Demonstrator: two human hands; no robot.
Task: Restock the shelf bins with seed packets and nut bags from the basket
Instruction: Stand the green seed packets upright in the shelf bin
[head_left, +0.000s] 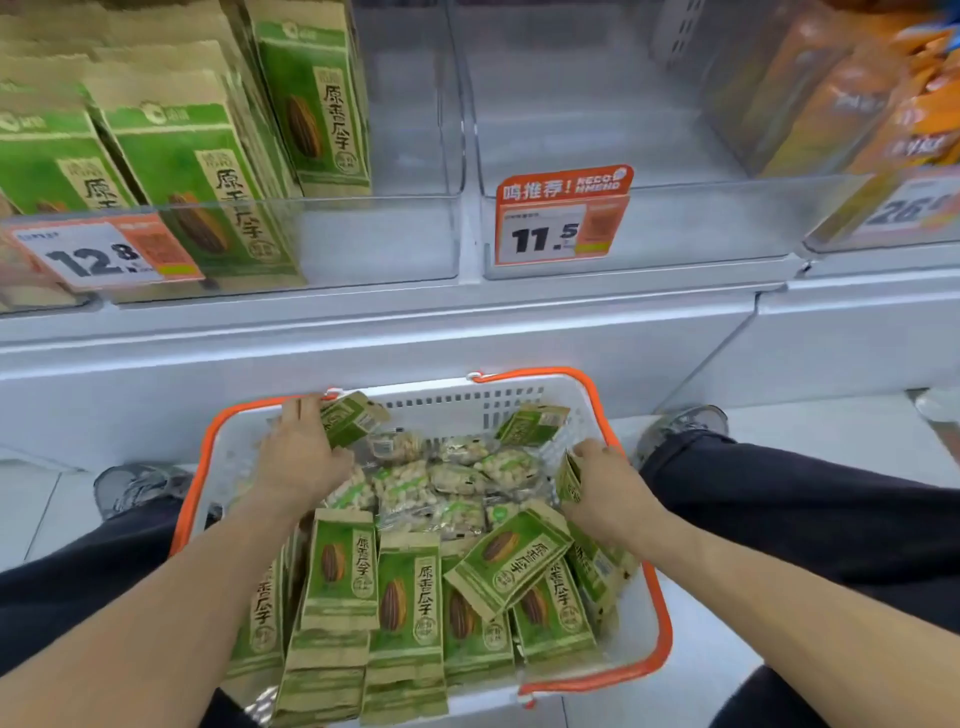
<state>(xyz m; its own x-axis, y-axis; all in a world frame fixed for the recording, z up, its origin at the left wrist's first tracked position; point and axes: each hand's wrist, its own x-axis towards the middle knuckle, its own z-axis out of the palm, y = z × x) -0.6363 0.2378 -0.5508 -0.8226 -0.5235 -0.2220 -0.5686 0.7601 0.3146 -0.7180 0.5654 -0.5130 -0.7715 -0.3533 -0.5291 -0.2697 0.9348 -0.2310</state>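
Observation:
A white basket with an orange rim (662, 618) sits on the floor between my knees. Several green seed packets (405, 597) fill its near half, and clear nut bags (457, 483) lie in the middle. My left hand (304, 449) grips a green seed packet (349, 415) at the basket's far left corner. My right hand (605, 480) holds another green seed packet (567, 478) at the right side. Above, the left clear shelf bin (374, 244) holds upright seed packets (208, 171) on its left. The middle clear bin (691, 223), tagged 11.5, has nothing in it.
Orange snack bags (883, 88) fill the bin at the upper right. Price tags 12.8 (98, 257) and 11.5 (558, 228) hang on the bin fronts. A white shelf ledge (363, 332) runs below the bins. My shoes (137, 486) flank the basket on the tiled floor.

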